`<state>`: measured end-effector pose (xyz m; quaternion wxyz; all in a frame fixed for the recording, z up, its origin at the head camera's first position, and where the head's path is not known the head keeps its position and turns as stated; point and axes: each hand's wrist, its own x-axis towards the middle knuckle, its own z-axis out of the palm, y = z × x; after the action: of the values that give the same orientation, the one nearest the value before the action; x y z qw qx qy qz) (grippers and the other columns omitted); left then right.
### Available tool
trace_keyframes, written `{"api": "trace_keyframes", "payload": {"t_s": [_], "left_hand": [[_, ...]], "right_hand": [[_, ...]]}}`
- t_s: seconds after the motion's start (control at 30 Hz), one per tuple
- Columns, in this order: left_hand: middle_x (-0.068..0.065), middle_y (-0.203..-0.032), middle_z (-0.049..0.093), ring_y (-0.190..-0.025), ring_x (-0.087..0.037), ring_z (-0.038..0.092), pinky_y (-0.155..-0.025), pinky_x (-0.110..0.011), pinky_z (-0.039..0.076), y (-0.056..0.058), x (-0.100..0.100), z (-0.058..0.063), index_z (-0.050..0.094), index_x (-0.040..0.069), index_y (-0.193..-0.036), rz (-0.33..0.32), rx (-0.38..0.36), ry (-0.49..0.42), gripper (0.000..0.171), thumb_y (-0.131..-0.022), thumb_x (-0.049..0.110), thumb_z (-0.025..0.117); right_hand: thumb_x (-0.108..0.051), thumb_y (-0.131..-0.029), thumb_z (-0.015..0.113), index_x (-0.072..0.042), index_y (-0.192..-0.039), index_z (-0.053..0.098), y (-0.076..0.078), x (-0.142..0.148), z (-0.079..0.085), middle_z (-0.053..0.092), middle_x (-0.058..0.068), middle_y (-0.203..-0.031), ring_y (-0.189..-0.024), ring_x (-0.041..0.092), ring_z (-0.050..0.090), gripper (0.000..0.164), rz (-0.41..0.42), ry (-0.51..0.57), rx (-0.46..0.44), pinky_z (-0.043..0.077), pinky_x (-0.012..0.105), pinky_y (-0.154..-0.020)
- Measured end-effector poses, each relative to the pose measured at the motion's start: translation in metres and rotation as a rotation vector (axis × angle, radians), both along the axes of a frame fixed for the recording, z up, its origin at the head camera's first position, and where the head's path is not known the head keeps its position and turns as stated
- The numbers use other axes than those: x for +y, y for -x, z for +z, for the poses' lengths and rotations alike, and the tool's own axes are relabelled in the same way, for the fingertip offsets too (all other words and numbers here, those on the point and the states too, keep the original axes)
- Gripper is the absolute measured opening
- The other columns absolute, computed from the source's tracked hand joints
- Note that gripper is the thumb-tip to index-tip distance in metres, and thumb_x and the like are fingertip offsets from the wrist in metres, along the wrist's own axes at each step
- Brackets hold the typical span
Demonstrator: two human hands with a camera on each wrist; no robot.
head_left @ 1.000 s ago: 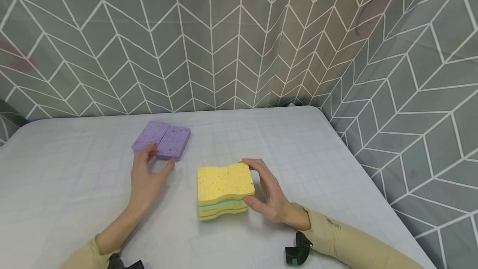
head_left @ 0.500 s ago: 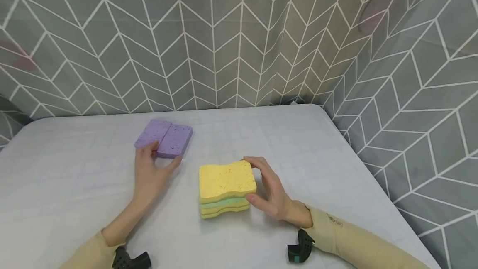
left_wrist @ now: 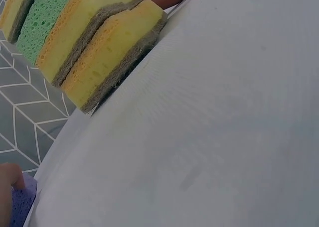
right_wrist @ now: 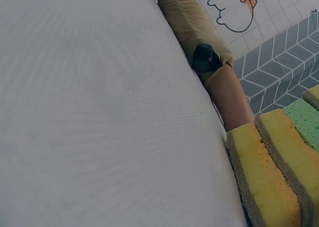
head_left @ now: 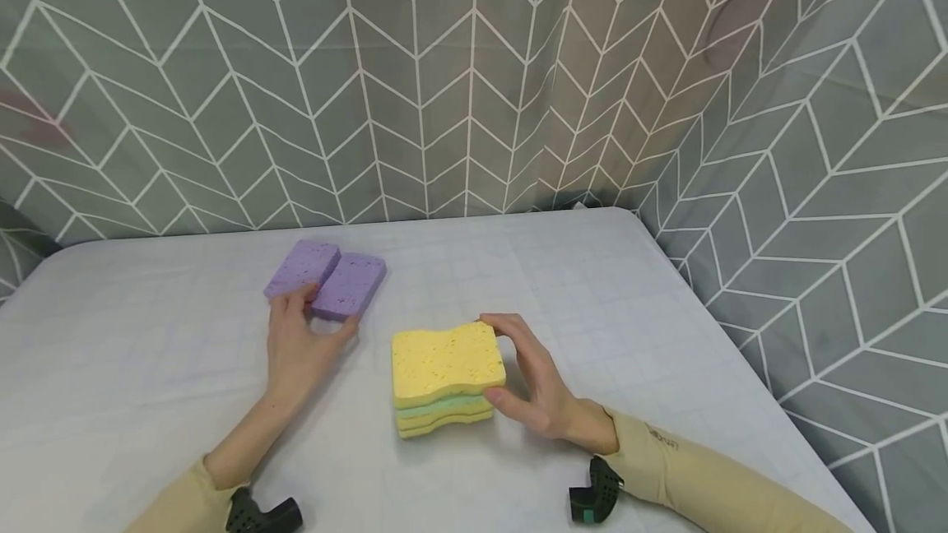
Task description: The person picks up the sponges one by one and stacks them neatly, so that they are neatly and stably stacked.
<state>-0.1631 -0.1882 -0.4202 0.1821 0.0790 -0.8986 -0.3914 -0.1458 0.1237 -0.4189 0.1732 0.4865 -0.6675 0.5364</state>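
Note:
Two purple sponges lie side by side toward the back left of the table. My left hand (head_left: 299, 352) pinches the near end of the right purple sponge (head_left: 350, 285), fingers in the gap beside the left purple sponge (head_left: 305, 263) and thumb at the near right corner. Near the middle stands a stack of several wavy-edged sponges. On top is a yellow sponge (head_left: 448, 362), with a green sponge (left_wrist: 44, 24) below it and yellow sponges (left_wrist: 117, 57) with grey scouring layers at the bottom. My right hand (head_left: 539, 389) holds the stack's right side, thumb at the top sponge's near corner, fingers at the far corner.
A white cloth covers the table (head_left: 185, 336). Grey curtains (head_left: 370, 89) with white zigzag lines hang behind the table and along its right side. Each wrist carries a black camera mount (head_left: 596, 490).
The right purple sponge has shifted slightly right, so a gap now shows between the two purple sponges. My left thumb has come to its near edge. My right hand and the stack stay put.

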Motion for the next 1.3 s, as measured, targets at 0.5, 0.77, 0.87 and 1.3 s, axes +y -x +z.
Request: {"api": "trace_keyframes", "payload": {"t_s": [0.5, 0.77, 0.87, 1.3], "left_hand": [[-0.023, -0.132, 0.045, -0.120, -0.041, 0.048, -0.106, -0.057, 0.041, -0.0009, -0.0003, -0.0014, 0.044, -0.006, -0.141, -0.057, -0.006, 0.058, 0.077, -0.082, 0.029, 0.080], [-0.023, -0.136, 0.046, -0.125, -0.042, 0.048, -0.109, -0.058, 0.039, -0.0028, -0.0007, 0.0019, 0.044, -0.004, -0.142, -0.069, -0.027, 0.030, 0.075, -0.083, 0.026, 0.080], [-0.024, -0.138, 0.047, -0.127, -0.042, 0.047, -0.110, -0.058, 0.038, -0.0038, -0.0011, 0.0036, 0.043, -0.004, -0.143, -0.072, -0.040, 0.034, 0.076, -0.084, 0.027, 0.079], [-0.026, -0.139, 0.050, -0.126, -0.042, 0.050, -0.109, -0.057, 0.040, -0.0049, -0.0019, 0.0025, 0.042, -0.004, -0.144, -0.073, -0.055, 0.032, 0.076, -0.084, 0.026, 0.078]], "right_hand": [[-0.023, -0.094, 0.059, 0.017, -0.140, 0.037, 0.0005, -0.0008, 0.0003, 0.051, 0.020, -0.133, -0.120, 0.026, 0.050, 0.065, -0.004, -0.002, 0.009, 0.042, 0.036, -0.106], [-0.023, -0.094, 0.059, 0.012, -0.143, 0.037, 0.0002, -0.0012, 0.0009, 0.051, 0.019, -0.132, -0.119, 0.025, 0.050, 0.065, -0.007, -0.007, 0.001, 0.042, 0.036, -0.105], [-0.024, -0.094, 0.059, 0.012, -0.144, 0.036, 0.0000, -0.0017, 0.0011, 0.051, 0.019, -0.132, -0.119, 0.025, 0.050, 0.065, -0.008, -0.008, 0.003, 0.042, 0.036, -0.105], [-0.024, -0.094, 0.059, 0.014, -0.143, 0.037, -0.0004, -0.0021, 0.0010, 0.051, 0.020, -0.133, -0.121, 0.025, 0.050, 0.065, -0.011, -0.012, -0.003, 0.042, 0.036, -0.107]]}}
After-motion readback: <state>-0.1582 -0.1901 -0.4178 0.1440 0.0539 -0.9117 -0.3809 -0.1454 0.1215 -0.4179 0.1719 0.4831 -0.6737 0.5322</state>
